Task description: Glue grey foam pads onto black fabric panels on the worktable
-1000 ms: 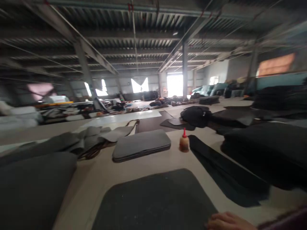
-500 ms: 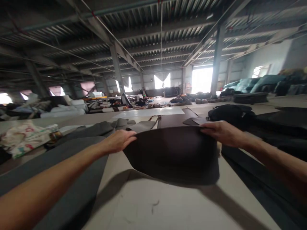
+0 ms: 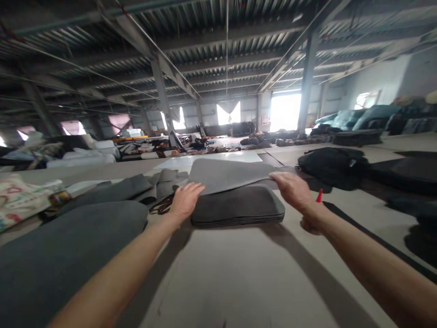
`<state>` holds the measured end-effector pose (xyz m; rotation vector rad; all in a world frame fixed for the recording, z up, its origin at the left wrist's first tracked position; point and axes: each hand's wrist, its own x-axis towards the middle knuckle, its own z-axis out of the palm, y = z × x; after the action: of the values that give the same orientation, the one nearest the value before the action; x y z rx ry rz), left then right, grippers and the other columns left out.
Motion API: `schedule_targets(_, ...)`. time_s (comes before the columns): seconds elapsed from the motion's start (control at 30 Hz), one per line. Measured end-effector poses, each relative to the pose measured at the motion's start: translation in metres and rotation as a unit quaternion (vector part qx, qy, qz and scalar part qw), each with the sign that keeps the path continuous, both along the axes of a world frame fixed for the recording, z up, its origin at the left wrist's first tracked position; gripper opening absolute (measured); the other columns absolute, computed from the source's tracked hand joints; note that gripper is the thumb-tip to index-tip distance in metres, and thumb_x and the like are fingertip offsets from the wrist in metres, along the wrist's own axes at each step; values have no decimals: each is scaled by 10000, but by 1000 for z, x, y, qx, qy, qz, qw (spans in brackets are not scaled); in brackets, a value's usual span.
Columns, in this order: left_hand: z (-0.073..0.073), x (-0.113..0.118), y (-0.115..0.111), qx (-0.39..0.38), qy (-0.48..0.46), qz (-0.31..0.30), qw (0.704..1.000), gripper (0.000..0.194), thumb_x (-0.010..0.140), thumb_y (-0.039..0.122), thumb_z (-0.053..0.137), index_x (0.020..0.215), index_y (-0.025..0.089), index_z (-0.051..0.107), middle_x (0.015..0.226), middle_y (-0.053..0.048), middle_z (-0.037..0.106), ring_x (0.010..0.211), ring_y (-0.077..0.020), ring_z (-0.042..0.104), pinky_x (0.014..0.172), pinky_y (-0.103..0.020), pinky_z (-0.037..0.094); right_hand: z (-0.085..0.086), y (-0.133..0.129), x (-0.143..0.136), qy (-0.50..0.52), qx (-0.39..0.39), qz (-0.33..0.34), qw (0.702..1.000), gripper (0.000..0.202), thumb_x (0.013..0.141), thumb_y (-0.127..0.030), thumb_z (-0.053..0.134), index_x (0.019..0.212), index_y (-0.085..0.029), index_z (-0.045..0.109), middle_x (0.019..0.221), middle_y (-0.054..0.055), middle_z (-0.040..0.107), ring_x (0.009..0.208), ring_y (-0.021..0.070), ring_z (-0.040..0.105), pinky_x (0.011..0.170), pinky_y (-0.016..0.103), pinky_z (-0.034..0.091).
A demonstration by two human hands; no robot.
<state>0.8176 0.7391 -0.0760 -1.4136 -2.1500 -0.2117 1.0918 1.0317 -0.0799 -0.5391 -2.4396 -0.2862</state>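
Both hands hold a thin, flexible grey sheet [image 3: 228, 174] with rounded corners, its near edge lifted. Under it lies a neat stack of dark rounded sheets [image 3: 239, 207], partly covered by the raised one. My left hand [image 3: 186, 198] is closed on the sheet's left edge, the thumb hidden from view. At the opposite edge, my right hand [image 3: 292, 189] pinches the sheet's near right corner. A red pointed tip [image 3: 319, 196] shows just behind my right wrist; what it belongs to is hidden.
A large grey sheet [image 3: 75, 246] spreads over the left of the table [image 3: 218, 278], with crumpled grey pieces [image 3: 167, 182] behind. To the right lie a black bundle [image 3: 331, 166] and dark pieces. A printed cloth bag [image 3: 27, 198] sits far left.
The sheet between my hands has gone from hanging dark-side toward me to lying grey-side up, farther forward. The stack below it now shows. Both hands have come closer together.
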Motion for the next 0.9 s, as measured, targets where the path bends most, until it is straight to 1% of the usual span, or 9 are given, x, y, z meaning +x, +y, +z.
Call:
schedule_targets(0.1,-69,-1,12,-59,-63,32,996,400,955,131,421,1219,257,695,1344,-33,643,1282,-272,561,1006,-425,494,-61,3,-8,-106,-43,5,993,370,938,-55,423,1141,-209,690,1173,83,690,1059,225,642,919,321,474)
schedule_targets(0.13,-84,-2,14,-66,-78,44,994,417,963,127,400,1246,254,680,1361,-36,630,1279,-265,567,1004,-419,500,-75,2,-9,-128,-55,2,990,347,931,-56,432,1091,-209,698,1134,76,699,1022,220,655,866,306,488)
schedule_targets(0.2,-99,-3,14,-74,-99,59,991,454,978,123,359,1320,252,628,1419,-37,582,1310,-254,545,1026,-422,491,-94,-1,-10,-154,-72,-2,985,338,934,-59,425,1103,-200,682,1168,82,682,1053,215,647,839,291,491)
schedule_targets(0.27,-100,-5,12,-84,-108,60,989,472,986,122,338,1366,253,587,1459,-31,544,1346,-246,511,1052,-425,475,-98,-2,-10,-168,-78,-2,983,358,935,-49,408,1160,-186,650,1235,103,647,1126,214,617,871,292,480)
schedule_targets(0.4,-89,-8,10,-98,-104,68,987,502,978,84,307,1400,203,553,1482,-56,516,1375,-244,477,1098,-425,433,-86,-1,-11,-193,-77,-4,978,313,944,-53,390,1087,-172,641,1139,118,665,1072,230,628,823,303,483)
schedule_targets(0.5,-89,-7,11,-102,-97,73,987,522,967,64,291,1413,171,539,1497,-83,495,1394,-277,450,1104,-480,418,-81,0,-13,-199,-69,-3,978,293,951,-58,392,1073,-168,634,1132,119,665,1079,234,624,861,311,481)
schedule_targets(0.73,-94,-3,12,-136,-106,81,982,575,916,21,322,1432,178,522,1513,-80,477,1393,-248,452,1115,-427,423,-98,-2,-17,-202,-74,1,977,479,921,-5,362,1350,-101,553,1426,199,514,1329,293,487,1056,405,446)
schedule_targets(0.83,-86,4,8,-148,-98,99,979,633,875,6,334,1464,186,479,1550,-105,421,1416,-290,415,1114,-535,398,-102,-12,-5,-192,-78,9,978,605,876,33,357,1456,-98,466,1545,184,377,1429,332,349,1139,522,358)
schedule_targets(0.9,-84,16,-2,-145,-84,103,981,679,844,5,353,1498,171,426,1589,-127,347,1449,-334,349,1114,-621,353,-101,-28,15,-184,-73,32,980,657,841,38,395,1482,-99,438,1583,165,315,1461,332,280,1172,537,306)
